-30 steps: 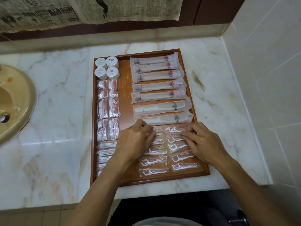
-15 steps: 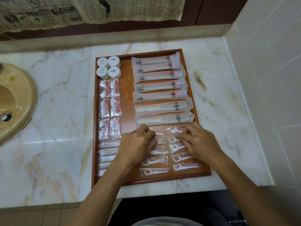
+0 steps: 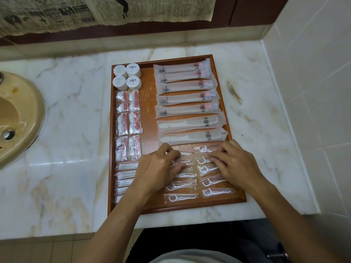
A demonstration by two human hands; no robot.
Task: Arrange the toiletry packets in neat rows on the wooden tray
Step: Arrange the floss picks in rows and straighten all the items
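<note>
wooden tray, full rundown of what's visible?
The wooden tray is a rectangular, reddish-brown board with a low raised rim, lying flat on the marble counter near its front edge. Packets in rows cover most of it; a bare strip runs down the middle. Both hands rest on packets at its near end; neither visibly touches the wood.

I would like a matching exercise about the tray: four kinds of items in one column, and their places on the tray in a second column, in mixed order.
Items:
1. round white containers
2. long frosted packets
3. floss pick packets
4. red and white packets

Places on the wooden tray:
A. near right part, under both hands
B. far left corner
C. left side, middle
D. far right part, stacked in a column

Pairs: 1-B, 2-D, 3-A, 4-C
</note>
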